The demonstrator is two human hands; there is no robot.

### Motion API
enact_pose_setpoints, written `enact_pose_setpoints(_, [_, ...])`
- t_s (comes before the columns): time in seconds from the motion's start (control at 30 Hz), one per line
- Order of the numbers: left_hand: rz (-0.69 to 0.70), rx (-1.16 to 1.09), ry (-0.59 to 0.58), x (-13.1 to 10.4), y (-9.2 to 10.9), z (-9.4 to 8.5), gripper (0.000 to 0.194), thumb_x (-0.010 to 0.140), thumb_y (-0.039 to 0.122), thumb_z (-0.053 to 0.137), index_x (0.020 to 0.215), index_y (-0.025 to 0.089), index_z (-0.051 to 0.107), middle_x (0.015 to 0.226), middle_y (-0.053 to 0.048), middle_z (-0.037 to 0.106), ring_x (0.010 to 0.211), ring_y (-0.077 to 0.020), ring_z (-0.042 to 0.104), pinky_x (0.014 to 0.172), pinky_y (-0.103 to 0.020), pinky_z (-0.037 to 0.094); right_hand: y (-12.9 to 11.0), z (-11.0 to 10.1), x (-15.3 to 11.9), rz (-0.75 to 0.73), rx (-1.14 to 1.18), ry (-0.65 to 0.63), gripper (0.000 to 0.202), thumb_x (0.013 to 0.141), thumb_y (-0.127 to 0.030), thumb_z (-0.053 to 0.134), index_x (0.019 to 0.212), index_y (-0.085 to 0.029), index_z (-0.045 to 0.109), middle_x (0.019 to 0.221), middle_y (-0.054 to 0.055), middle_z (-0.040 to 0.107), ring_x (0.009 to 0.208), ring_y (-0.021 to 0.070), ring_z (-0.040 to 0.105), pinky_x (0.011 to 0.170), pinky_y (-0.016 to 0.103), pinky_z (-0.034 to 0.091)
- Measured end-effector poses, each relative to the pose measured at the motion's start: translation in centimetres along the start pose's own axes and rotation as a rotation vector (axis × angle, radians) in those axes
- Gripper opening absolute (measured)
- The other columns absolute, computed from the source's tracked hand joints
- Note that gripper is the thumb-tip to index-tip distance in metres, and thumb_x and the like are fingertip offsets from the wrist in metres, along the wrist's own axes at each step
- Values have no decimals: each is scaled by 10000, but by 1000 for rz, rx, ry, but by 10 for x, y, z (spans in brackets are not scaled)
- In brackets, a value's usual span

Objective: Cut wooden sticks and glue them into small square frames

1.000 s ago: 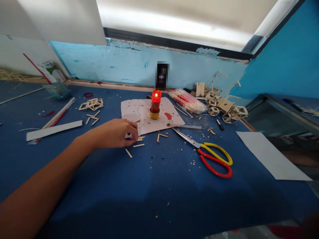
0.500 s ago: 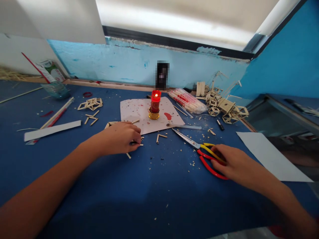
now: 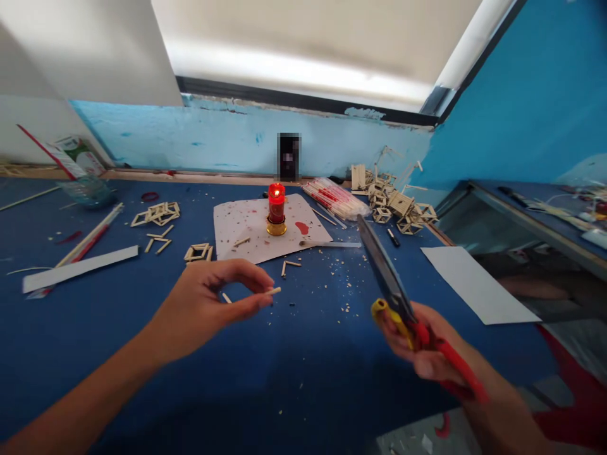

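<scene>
Between thumb and fingertips, my left hand (image 3: 203, 306) pinches a short wooden stick (image 3: 275, 291) above the blue table (image 3: 265, 392). My right hand (image 3: 441, 347) grips scissors (image 3: 391, 278) with one yellow and one red handle, their blades pointing up and away, blurred by motion. Ahead, a lit red candle (image 3: 277, 205) in a gold base stands on a stained white sheet (image 3: 232, 218). An L of joined sticks (image 3: 289, 265) lies just in front of that sheet. Left of it sits a small stick frame (image 3: 196, 251), and loose stick pieces (image 3: 159, 240) lie beyond.
A bag of sticks (image 3: 336, 197) and a pile of stick structures (image 3: 398, 202) lie at the back right. White paper (image 3: 477, 284) rests on the right, a paper strip (image 3: 80, 268) on the left. A plastic cup (image 3: 88, 189) stands back left. Wood crumbs dot the table.
My left hand has lifted a stick off the table and turned, drawing toward me. My right hand has raised the scissors from the table. The view has shifted rightward.
</scene>
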State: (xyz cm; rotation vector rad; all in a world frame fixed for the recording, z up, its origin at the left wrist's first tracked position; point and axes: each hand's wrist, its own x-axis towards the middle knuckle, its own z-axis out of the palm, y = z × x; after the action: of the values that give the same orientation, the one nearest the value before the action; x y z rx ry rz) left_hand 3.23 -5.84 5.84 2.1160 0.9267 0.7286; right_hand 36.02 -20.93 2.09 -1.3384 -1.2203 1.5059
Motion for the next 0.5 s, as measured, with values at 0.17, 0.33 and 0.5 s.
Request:
enact_pose_setpoints(0.17, [-279,-704,297,-38,48,46,48,835,315,895,863,345,869,921,9,890,831,-189,857,724,-184,664,18,71,-10,-73,68,5,789,559,-865,872,1013,-262,642,872,51,591,698,211,543,620,351,479])
enact_pose_setpoints(0.33, [-281,-875,552,-60,71,79,150,792,195,909,786,336,856,777,38,858,967,-241,861,778,-218,693,42,115,-6,-107,14,21,844,556,-863,862,1173,-339,624,886,36,613,752,259,589,676,384,535])
enact_pose_setpoints(0.5, [-238,-867,643,-68,76,91,173,814,190,887,786,357,854,860,50,878,1028,-236,851,841,-231,694,54,117,-13,-145,-96,9,684,675,-841,790,1178,-411,619,939,23,638,760,275,618,660,387,544])
